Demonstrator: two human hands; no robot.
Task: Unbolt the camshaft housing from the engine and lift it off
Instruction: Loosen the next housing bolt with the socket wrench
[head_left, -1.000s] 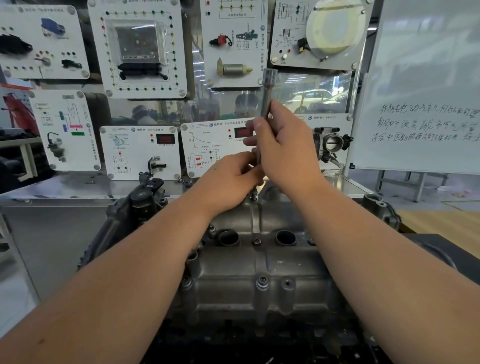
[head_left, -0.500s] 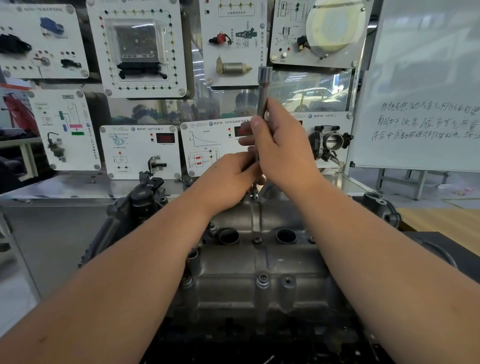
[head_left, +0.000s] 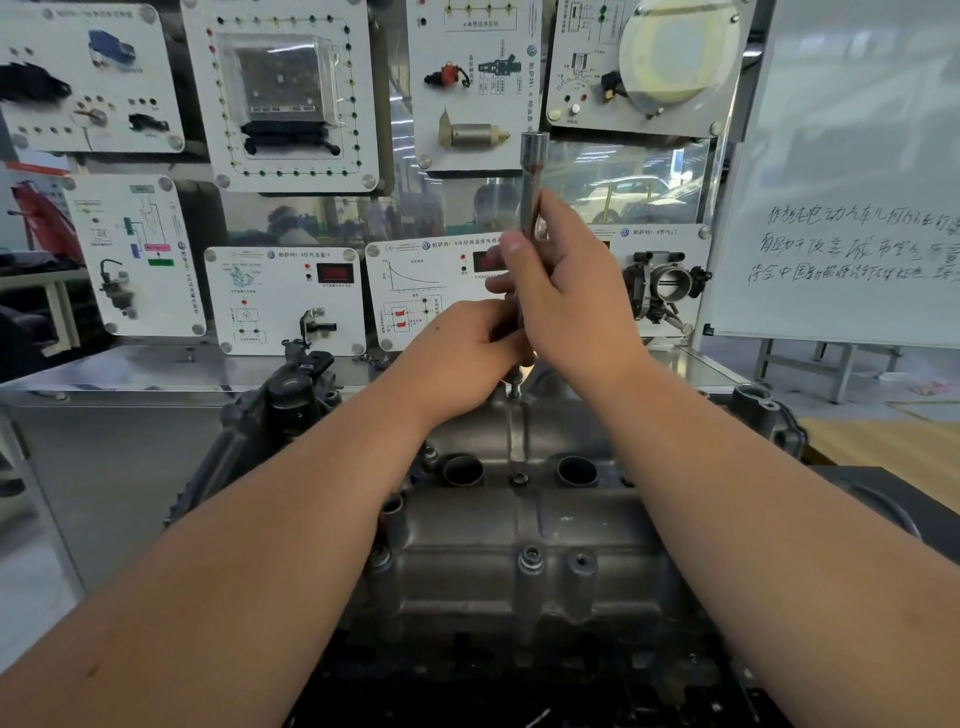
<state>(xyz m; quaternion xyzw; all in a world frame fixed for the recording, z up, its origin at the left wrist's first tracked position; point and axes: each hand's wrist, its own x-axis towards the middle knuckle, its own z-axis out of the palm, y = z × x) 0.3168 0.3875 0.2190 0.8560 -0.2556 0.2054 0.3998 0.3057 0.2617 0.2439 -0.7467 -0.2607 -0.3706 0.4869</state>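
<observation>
We are gripping a long socket tool (head_left: 531, 197) upright with our right hand (head_left: 571, 306), fingers wrapped closed around its shaft, its open upper end sticking up at 12 o'clock above the thumb. Our left hand (head_left: 457, 358) is curling closed around the lower part of the same tool, just at 8 o'clock of the right hand and touching it. Below both hands, the tool's tip is meeting a bolt (head_left: 514, 387) at the far edge of the housing (head_left: 519, 525), though the exact contact is partly hidden by our fingers. The housing is sitting on the engine in the middle of the view, between our two forearms, with two round wells (head_left: 462, 470) open on its top and another bolt (head_left: 531, 558) seated in a boss toward 6 o'clock. At 12 o'clock beyond the engine, white display panels (head_left: 283, 301) are standing on a shelf, and at 2 o'clock a whiteboard (head_left: 852, 208) with handwriting is leaning upright.
</observation>
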